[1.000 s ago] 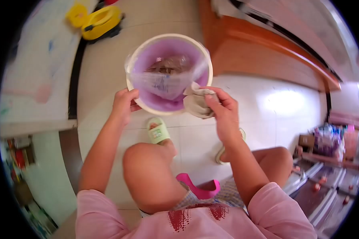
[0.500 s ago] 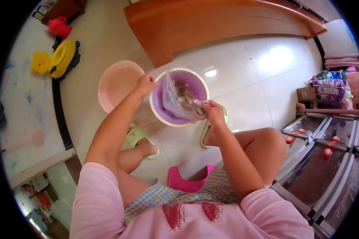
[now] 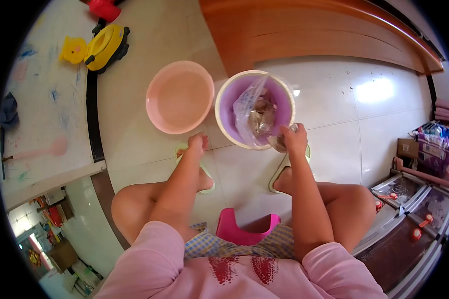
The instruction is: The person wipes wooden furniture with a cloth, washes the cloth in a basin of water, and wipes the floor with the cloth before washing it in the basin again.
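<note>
A purple bucket (image 3: 228,107) with a cream rim stands on the floor before me, a clear plastic bag (image 3: 244,107) hanging inside it. Crumpled brownish, shiny contents (image 3: 262,118) show in the bag. My right hand (image 3: 295,138) is at the bucket's near right rim, closed around a small greyish thing (image 3: 278,143) whose kind I cannot make out. Below the pink basin (image 3: 154,112), my left hand (image 3: 198,142) is apart from the bag, its fingers loosely extended with nothing visible in them. Shallow water seems to lie in the basin.
A pink stool (image 3: 234,230) is beneath me, between my legs. Wooden furniture (image 3: 304,42) stands beyond the bucket. A yellow ride-on toy (image 3: 105,47) is at upper left. Framed panels (image 3: 394,254) and a cardboard box (image 3: 407,148) are at right.
My left hand has moved away from the bag, down and towards me. My right hand remains at the bucket's rim with the greyish thing. The view has shifted, showing the basin more fully.
</note>
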`<state>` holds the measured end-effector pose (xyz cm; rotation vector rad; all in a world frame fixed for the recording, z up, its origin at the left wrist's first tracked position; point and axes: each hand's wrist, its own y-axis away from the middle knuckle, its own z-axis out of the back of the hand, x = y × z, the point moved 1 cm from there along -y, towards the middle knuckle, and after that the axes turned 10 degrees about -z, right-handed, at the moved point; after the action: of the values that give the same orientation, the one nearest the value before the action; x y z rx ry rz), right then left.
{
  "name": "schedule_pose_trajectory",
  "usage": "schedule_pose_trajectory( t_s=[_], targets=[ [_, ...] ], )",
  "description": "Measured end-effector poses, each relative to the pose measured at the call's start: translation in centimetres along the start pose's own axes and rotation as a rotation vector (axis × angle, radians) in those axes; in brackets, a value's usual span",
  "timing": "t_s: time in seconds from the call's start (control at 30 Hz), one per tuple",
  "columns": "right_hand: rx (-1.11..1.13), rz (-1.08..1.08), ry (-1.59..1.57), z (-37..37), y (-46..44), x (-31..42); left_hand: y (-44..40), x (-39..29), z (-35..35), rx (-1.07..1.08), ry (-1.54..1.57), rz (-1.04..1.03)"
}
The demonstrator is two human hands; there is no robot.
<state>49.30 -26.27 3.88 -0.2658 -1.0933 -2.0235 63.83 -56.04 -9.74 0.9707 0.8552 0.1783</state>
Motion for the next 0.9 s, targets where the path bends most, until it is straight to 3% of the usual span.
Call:
schedule_pose_trajectory(
  t_s=[0.07, 0.1, 0.17, 0.23, 0.3, 0.47, 0.6, 0.73, 0.9],
  targets=[
    [0.087, 0.011, -0.017, -1.0, -0.7, -0.6, -2.4, 0.7, -1.0, 0.044, 0.462, 0.052],
    [0.101, 0.010, -0.121, -0.9, 0.1, 0.0, -2.7, 0.2, -1.3, 0.035, 0.475, 0.068],
    [0.116, 0.016, -0.206, -1.0, 0.7, 0.5, -2.8, -1.5, -1.8, 0.040, 0.802, 0.062],
    [0.232, -0.117, -0.449, -1.1, 0.7, 0.7, -4.2, -0.9, -2.0, 0.043, 0.888, 0.096],
    [0.219, -0.115, -0.466, -1.6, 1.0, 0.6, -5.1, -0.6, -1.9, 0.048, 0.976, 0.127],
    [0.164, -0.081, -0.498, -2.3, 3.3, 1.4, -8.1, 1.7, 1.9, -0.216, 1.284, -0.094],
    [0.250, -0.106, -0.557, -3.7, 6.0, 3.6, -5.7, 0.8, 7.6, -0.572, 0.832, -0.026],
    [0.288, -0.099, -0.603, -6.3, 10.1, 7.7, -7.5, 1.8, 13.0, -0.565, 0.797, -0.075],
    [0.293, 0.028, -0.657, -11.1, 12.0, 12.6, -10.6, 4.1, 19.6, -0.628, 0.415, -0.106]
  ],
)
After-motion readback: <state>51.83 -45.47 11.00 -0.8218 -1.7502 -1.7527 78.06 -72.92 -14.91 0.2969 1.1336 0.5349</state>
